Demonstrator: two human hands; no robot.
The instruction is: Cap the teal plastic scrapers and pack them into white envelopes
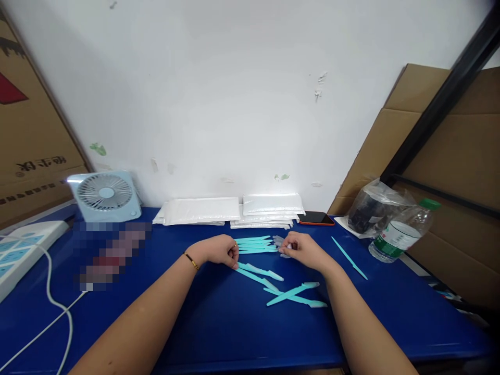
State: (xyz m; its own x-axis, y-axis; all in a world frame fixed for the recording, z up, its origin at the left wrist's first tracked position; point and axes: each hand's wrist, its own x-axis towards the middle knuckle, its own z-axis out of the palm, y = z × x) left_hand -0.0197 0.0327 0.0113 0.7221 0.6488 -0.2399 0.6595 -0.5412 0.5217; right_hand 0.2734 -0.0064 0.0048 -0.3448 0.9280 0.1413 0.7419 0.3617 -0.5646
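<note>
My left hand (221, 251) is closed, thumb and fingers pinching the handle end of a turquoise eyebrow razor (255, 277) that lies on the table. Just beyond it, several turquoise razors (253, 245) sit side by side in a row. My right hand (300, 249) is closed in a pinch on a small clear plastic cap, one of several clear caps (278, 240) by the row's right end. Nearer to me, two more razors lie crossed (291, 294), and another razor (263, 271) rests beside the pinched one. A single thin turquoise razor (349, 258) lies right of my right forearm.
White padded packets (201, 211) are stacked against the wall, with a phone (317, 218) beside them. A green-capped bottle (402, 234) and a bagged dark container (365, 211) stand right. At left are a small fan (105, 195), a power strip (31, 247) and a white cable (49, 281).
</note>
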